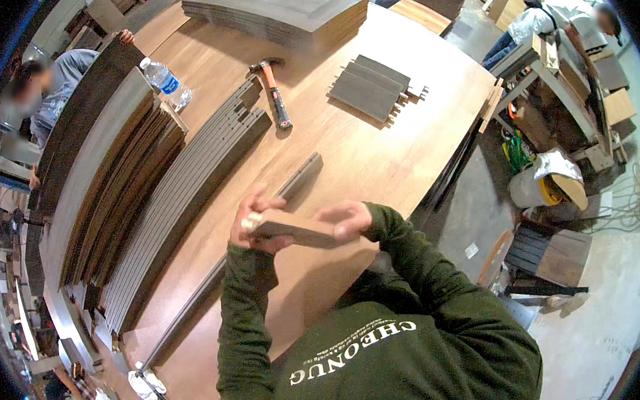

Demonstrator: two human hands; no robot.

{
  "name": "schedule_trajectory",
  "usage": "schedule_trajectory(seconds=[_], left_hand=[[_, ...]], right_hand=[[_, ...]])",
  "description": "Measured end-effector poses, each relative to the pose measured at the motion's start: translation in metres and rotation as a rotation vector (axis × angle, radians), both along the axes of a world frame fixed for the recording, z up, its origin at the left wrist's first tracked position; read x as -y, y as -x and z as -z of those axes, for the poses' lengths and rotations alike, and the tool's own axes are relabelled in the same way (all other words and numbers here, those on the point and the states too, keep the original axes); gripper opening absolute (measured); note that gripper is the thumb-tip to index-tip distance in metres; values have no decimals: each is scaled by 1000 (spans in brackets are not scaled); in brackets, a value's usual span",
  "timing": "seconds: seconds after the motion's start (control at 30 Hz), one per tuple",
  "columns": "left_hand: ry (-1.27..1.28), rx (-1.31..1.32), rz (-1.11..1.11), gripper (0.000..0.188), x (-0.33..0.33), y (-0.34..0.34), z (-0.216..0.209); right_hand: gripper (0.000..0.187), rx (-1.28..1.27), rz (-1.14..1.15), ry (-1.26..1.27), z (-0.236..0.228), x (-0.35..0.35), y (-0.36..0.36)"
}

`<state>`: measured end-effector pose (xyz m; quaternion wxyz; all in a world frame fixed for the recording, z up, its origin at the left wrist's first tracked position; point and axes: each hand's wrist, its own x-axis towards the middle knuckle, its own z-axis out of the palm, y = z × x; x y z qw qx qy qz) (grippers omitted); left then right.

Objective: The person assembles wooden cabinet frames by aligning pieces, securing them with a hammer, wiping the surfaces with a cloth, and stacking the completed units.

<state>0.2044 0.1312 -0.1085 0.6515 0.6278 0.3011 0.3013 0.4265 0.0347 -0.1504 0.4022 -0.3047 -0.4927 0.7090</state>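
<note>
A short, flat wooden piece (299, 226) with a bare brown face is held up in front of my chest, over the table. My left hand (252, 222) is closed round its left end, where pale peg-like ends show beside the fingers. At the other end, my right hand (346, 220) grips it between thumb and fingers. Beneath my left hand a long, narrow grey rail (303, 173) lies across the tabletop, partly hidden by the hand and sleeve. Beyond it rests a hammer (276, 98) with an orange and black handle.
Grey rails (185, 203) and curved-looking boards (115, 175) are stacked at left beside a water bottle (166, 84). Short grey pieces with pegs (370, 89) lie at far right. Panels (282, 11) are piled at the back. Co-workers stand beyond the table, left and right.
</note>
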Motion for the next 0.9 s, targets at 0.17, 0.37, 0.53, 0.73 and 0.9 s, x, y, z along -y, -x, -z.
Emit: schedule_trajectory(seconds=[0.17, 0.37, 0.53, 0.73, 0.9], left_hand=[[-138, -152, -329, 38, -6, -18, -44], [-350, -88, -398, 28, -53, -56, -39], [-316, -135, -331, 26, -66, -74, -24], [-339, -234, -255, 26, -71, -70, -30], [-470, -340, -200, 29, -69, -74, -30]], right_hand=[[43, 68, 516, 62, 25, -35, -12], [52, 711, 709, -97, 61, -69, -31], [42, 992, 812, -249, 49, -61, -21], [40, 1057, 833, -315, 49, -60, -24], [41, 1042, 803, -245, 53, -61, -24]])
